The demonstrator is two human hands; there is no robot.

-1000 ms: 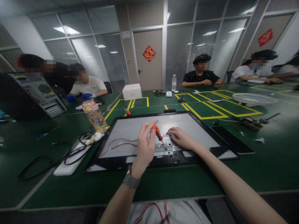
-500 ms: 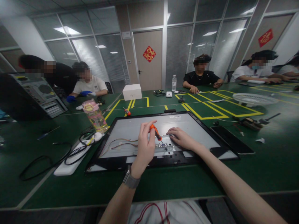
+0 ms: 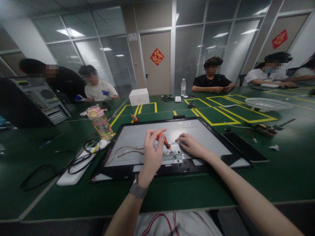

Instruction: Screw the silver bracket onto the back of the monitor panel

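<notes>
My left hand (image 3: 153,147) is closed round an orange-and-black screwdriver (image 3: 165,142). The tool slants down to the right, its tip at a narrow metal bracket (image 3: 180,156) with small fittings along it. Curled over the right part of that bracket, my right hand (image 3: 189,144) has its fingertips at the upper edge; exactly what lies beneath them is partly hidden. Under both hands a display panel (image 3: 204,131) with a grey back and black frame lies flat. Thin coloured wires (image 3: 125,149) run across it, left of my left hand.
Left of the panel are a white power strip (image 3: 76,168) with black cables and a pink-lidded bottle (image 3: 99,123). A black phone (image 3: 243,147) lies to the right. Beyond stand a white box (image 3: 139,97) and a water bottle (image 3: 183,87). Several people sit or stand around the table.
My left hand and the screwdriver have shifted very slightly; my right hand stays put. Across the table, the person in blue gloves has raised a hand, and the one in black has drawn both hands together.
</notes>
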